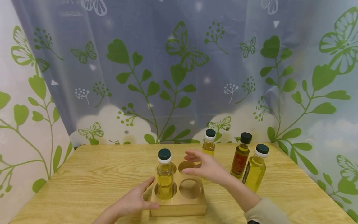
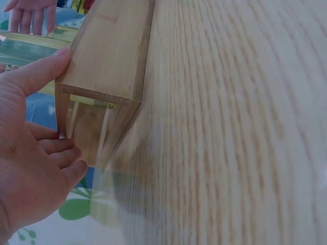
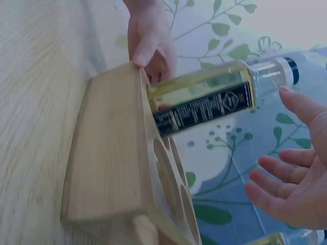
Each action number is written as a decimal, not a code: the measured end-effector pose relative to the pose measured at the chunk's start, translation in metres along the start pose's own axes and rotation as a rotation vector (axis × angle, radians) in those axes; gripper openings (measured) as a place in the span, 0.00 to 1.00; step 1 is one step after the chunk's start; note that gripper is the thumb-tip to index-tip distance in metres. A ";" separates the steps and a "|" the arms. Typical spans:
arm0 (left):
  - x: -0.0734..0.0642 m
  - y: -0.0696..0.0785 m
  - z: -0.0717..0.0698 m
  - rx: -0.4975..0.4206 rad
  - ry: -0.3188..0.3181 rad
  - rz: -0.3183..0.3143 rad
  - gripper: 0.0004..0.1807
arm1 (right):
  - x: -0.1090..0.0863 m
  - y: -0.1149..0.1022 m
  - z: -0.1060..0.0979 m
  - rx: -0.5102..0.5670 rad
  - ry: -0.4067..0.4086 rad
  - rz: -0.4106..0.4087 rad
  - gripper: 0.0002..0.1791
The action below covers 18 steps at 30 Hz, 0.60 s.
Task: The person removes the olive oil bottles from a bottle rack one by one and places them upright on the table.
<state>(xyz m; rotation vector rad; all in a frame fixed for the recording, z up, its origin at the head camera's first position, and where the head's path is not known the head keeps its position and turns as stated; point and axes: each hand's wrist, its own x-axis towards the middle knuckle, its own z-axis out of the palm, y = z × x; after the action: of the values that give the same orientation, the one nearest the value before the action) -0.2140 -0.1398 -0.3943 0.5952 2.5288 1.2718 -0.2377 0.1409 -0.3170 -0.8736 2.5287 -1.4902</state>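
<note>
A wooden bottle holder (image 1: 179, 210) with round holes in its top stands on the table. In its front left hole an oil bottle (image 1: 165, 179) with a dark green cap stands upright. My left hand (image 1: 133, 199) grips the holder's left end, thumb at the front corner; the left wrist view shows the thumb on the holder's edge (image 2: 110, 48) and bent fingers at its open side. Above the right-hand holes hovers my right hand (image 1: 208, 166), its fingers apart and holding nothing. The right wrist view shows this hand (image 3: 301, 168) beside the bottle's neck (image 3: 268, 71).
Behind my right hand stands another green-capped oil bottle (image 1: 209, 146). Farther right are a black-capped bottle with a red label (image 1: 240, 160) and a larger oil bottle (image 1: 255, 171), partly behind my forearm. A printed curtain (image 1: 156, 77) hangs at the wooden table's (image 1: 106, 165) back edge.
</note>
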 end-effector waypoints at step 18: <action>-0.001 0.000 0.001 0.005 0.020 0.019 0.54 | 0.014 -0.015 0.032 0.018 -0.046 -0.051 0.38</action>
<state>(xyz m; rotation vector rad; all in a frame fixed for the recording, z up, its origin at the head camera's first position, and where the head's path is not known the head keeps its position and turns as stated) -0.2130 -0.1395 -0.3947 0.6126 2.5493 1.2843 -0.2320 0.1028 -0.3184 -0.9656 2.4747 -1.4863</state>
